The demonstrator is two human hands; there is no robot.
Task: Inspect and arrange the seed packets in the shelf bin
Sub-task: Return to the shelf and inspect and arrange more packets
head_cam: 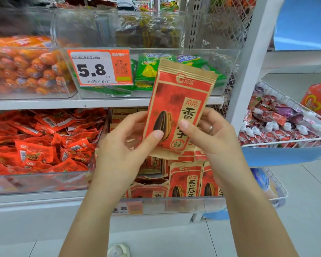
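A red and tan seed packet [180,101] with a sunflower-seed picture stands upright and tilted slightly right, held up in front of the shelves. My left hand [122,145] pinches its lower left edge, thumb on the front. My right hand [211,138], wearing a ring, pinches its lower right edge, thumb on the front too. Below my hands, the clear shelf bin [183,204] holds several more of the same seed packets [185,180], some upright, some leaning.
A clear bin of red snack sachets [39,143] sits to the left. Above are bins of orange sausages [24,69] and green packets [150,69] with a 5.8 price tag [98,67]. A wire basket of sweets [285,123] hangs at the right. A white upright [248,67] separates them.
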